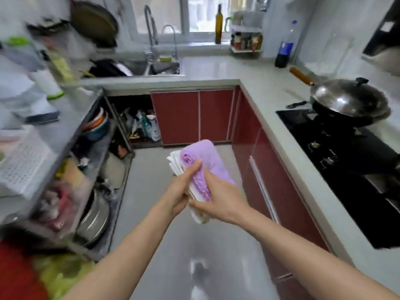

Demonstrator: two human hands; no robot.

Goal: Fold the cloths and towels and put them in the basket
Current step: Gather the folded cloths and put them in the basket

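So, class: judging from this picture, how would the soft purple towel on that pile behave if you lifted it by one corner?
The purple towel probably flops: it wrinkles where the left hand and right hand grip it. Likely light, carried in mid-air with folded white cloths. Its fuzzy surface probably resists slipping.

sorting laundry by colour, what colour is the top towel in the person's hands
Light purple towel, lying on folded white cloths; it shows best in the head view.

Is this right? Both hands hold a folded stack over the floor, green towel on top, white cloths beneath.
Not quite: the head view shows the top towel is purple, not green. The left hand and right hand do hold the stack over the floor, white cloths beneath.
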